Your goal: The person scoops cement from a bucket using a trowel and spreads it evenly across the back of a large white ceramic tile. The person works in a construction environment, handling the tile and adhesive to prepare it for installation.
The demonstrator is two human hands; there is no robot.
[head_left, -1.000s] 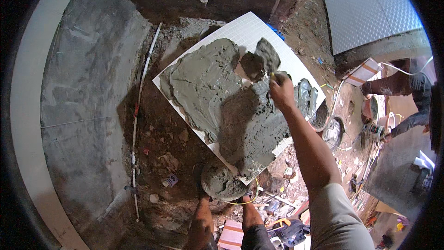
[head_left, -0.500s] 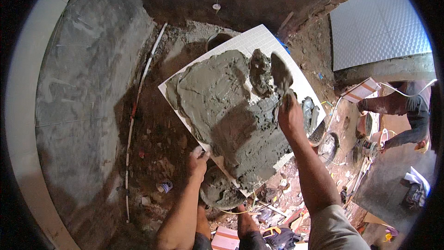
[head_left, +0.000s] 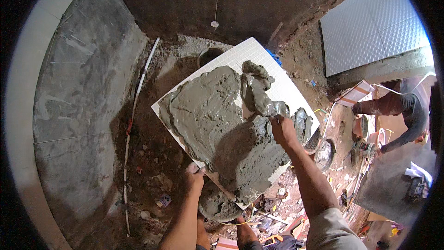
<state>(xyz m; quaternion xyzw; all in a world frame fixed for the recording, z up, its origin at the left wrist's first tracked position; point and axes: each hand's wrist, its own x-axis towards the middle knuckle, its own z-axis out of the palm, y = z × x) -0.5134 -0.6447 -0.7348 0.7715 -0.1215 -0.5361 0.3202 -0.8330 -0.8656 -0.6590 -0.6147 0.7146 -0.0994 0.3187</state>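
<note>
A large white tile (head_left: 289, 81) is held tilted in front of me, much of its face covered with wet grey mortar (head_left: 199, 106). With my left hand (head_left: 194, 176) I grip the tile's near-left edge, fingers closed on it. My right hand (head_left: 283, 130) is closed around the handle of a trowel (head_left: 262, 103), whose mortar-smeared blade lies against the tile's upper part, pointing up and left. A thick lump of mortar (head_left: 255, 70) sits at the blade's far end. Bare white strips show along the far right edge. Under the near corner is a container of mortar (head_left: 217, 203).
A white pipe (head_left: 134, 111) runs along the grey wall (head_left: 78, 97) at left. Behind the tile stands a dark bucket (head_left: 210, 55). Rubble (head_left: 282, 203) covers the ground nearby. Another person (head_left: 402, 111) crouches at right, beside a raised ledge with textured white tiles (head_left: 374, 28).
The trowel has swung from pointing up to pointing up-left, its blade now against the mortar. My right hand moved slightly down and left. My left hand still grips the tile.
</note>
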